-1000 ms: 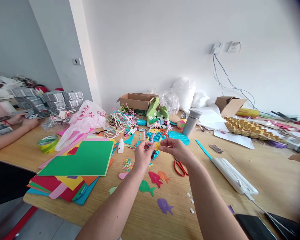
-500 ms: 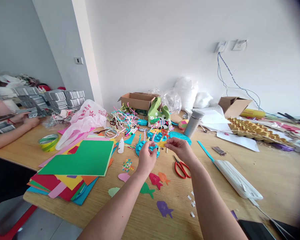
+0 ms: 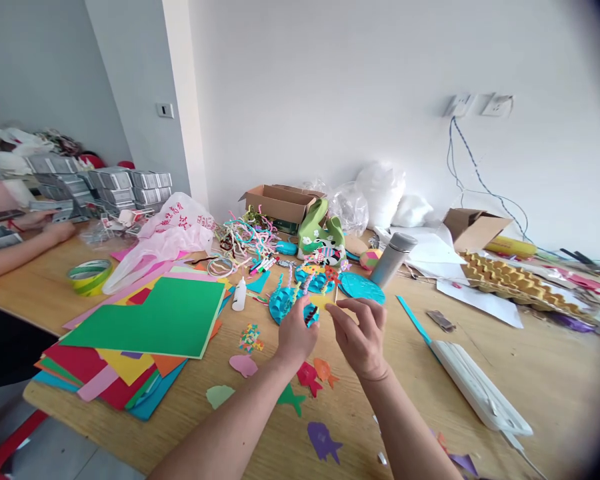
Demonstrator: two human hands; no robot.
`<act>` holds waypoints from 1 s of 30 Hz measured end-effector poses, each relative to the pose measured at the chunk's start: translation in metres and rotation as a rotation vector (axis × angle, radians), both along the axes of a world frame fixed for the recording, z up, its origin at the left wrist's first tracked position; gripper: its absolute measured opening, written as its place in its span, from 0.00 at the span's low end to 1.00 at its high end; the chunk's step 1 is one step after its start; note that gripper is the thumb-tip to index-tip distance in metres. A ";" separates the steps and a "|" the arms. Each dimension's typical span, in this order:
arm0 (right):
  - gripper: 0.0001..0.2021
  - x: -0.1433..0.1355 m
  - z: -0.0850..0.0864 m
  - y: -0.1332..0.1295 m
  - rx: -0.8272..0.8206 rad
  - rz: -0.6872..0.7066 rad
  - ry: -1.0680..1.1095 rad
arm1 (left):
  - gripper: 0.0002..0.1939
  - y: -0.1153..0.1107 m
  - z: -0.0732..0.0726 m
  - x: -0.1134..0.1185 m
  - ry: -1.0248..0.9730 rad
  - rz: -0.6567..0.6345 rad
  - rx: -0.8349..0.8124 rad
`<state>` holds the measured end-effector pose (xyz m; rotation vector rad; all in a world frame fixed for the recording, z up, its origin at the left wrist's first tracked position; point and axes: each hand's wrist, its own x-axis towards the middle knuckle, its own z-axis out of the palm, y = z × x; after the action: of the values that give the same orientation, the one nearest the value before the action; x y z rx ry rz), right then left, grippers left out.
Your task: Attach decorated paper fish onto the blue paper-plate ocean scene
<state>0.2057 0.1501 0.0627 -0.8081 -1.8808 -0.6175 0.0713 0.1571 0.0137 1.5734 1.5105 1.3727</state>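
Yellow piece (image 3: pixel 321 301), one: held up to the right of the glue bottle (image 3: pixel 239 295), over the counter (image 3: pixel 360 417). Right hand (image 3: pixel 357 333): thumb and fingertips pinching its right edge. Left hand (image 3: pixel 299 330): curled, apparently grasping the opposite edge, likely so that two grips steady so thin a thing. Blue base (image 3: pixel 279 308), with upright twisted stems (image 3: pixel 290 277): right of the bottle, just beyond the left hand, which partly covers it. Pink fish (image 3: pixel 243 365) and purple fish (image 3: pixel 324 441): nearer than the bottle, well apart, perhaps so each stays easy to pick out. Green fish (image 3: pixel 291 401): same side, partly under the left forearm. Confetti (image 3: pixel 251 338): just nearer than the bottle, heaped, seemingly to keep it together. Yellow piece's full outline and left fingertips: hard to make out.
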 end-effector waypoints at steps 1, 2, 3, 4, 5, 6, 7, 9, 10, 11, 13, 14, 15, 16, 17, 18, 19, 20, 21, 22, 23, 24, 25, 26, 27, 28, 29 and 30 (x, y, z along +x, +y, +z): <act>0.15 0.001 -0.002 -0.001 0.015 -0.012 -0.017 | 0.25 0.000 0.000 0.000 0.001 0.000 0.002; 0.17 0.002 -0.003 -0.002 0.019 -0.021 -0.025 | 0.25 0.001 0.000 0.000 -0.001 -0.003 0.004; 0.18 0.003 -0.004 -0.002 0.020 -0.024 -0.028 | 0.25 0.001 0.000 0.000 -0.008 -0.008 0.005; 0.19 0.005 -0.004 -0.002 0.020 -0.024 -0.029 | 0.25 0.002 0.000 0.000 -0.018 -0.015 0.005; 0.19 0.005 -0.003 -0.001 0.023 -0.020 -0.030 | 0.25 0.003 -0.001 0.000 -0.029 -0.021 0.005; 0.19 0.006 -0.002 -0.001 0.025 -0.014 -0.033 | 0.25 0.004 -0.002 0.001 -0.039 -0.028 0.007; 0.18 0.006 -0.001 -0.001 0.025 -0.006 -0.037 | 0.25 0.005 -0.003 0.001 -0.050 -0.034 0.008; 0.15 0.005 0.002 0.000 0.004 0.009 -0.030 | 0.25 0.007 -0.005 0.001 -0.071 -0.046 0.007; 0.13 0.005 0.003 0.001 -0.026 0.018 -0.009 | 0.25 0.008 -0.005 0.001 -0.080 -0.054 0.001; 0.10 0.004 0.004 0.003 -0.073 0.028 0.033 | 0.25 0.008 -0.006 0.002 -0.090 -0.063 -0.012; 0.05 0.003 0.005 0.011 -0.224 0.045 0.191 | 0.24 0.010 -0.007 0.002 -0.107 -0.077 -0.048; 0.04 0.004 0.005 0.015 -0.329 0.055 0.298 | 0.24 0.010 -0.007 0.002 -0.113 -0.081 -0.065; 0.04 0.005 0.004 0.021 -0.448 0.074 0.412 | 0.24 0.011 -0.008 0.003 -0.119 -0.082 -0.079; 0.06 0.007 0.003 0.026 -0.581 0.110 0.514 | 0.23 0.012 -0.009 0.003 -0.124 -0.082 -0.087; 0.09 0.009 0.001 0.031 -0.717 0.165 0.595 | 0.23 0.013 -0.010 0.003 -0.129 -0.083 -0.089; 0.11 0.011 -0.001 0.036 -0.846 0.228 0.648 | 0.23 0.014 -0.011 0.003 -0.135 -0.087 -0.087; 0.13 0.013 -0.003 0.040 -0.953 0.292 0.676 | 0.23 0.015 -0.012 0.002 -0.141 -0.090 -0.082; 0.14 0.014 -0.006 0.042 -1.030 0.348 0.682 | 0.23 0.015 -0.013 0.002 -0.146 -0.091 -0.074; 0.15 0.016 -0.008 0.045 -1.081 0.386 0.669 | 0.22 0.016 -0.014 0.002 -0.149 -0.091 -0.065; 0.15 0.016 -0.010 0.046 -1.112 0.409 0.646 | 0.22 0.017 -0.015 0.001 -0.150 -0.092 -0.055; 0.15 0.017 -0.011 0.047 -1.130 0.420 0.618 | 0.21 0.017 -0.015 0.001 -0.151 -0.093 -0.045; 0.15 0.017 -0.013 0.048 -1.140 0.424 0.590 | 0.21 0.017 -0.015 0.001 -0.151 -0.095 -0.035; 0.15 0.017 -0.015 0.049 -1.149 0.426 0.566 | 0.21 0.018 -0.015 0.001 -0.151 -0.097 -0.026; 0.16 0.017 -0.016 0.049 -1.160 0.424 0.546 | 0.21 0.018 -0.015 0.000 -0.148 -0.099 -0.019; 0.16 0.017 -0.017 0.050 -1.169 0.420 0.532 | 0.21 0.018 -0.015 0.000 -0.144 -0.097 -0.013; 0.16 0.017 -0.019 0.051 -1.178 0.417 0.517 | 0.20 0.017 -0.015 0.000 -0.138 -0.093 -0.010; 0.16 0.017 -0.020 0.051 -1.189 0.414 0.499 | 0.20 0.017 -0.014 0.000 -0.132 -0.088 -0.009; 0.15 0.018 -0.021 0.052 -1.199 0.411 0.476 | 0.20 0.017 -0.014 0.000 -0.127 -0.086 -0.011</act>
<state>0.2234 0.2016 0.0420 -1.0937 -1.7601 0.9950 0.0715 0.1741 -0.0004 1.4971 1.3577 1.3861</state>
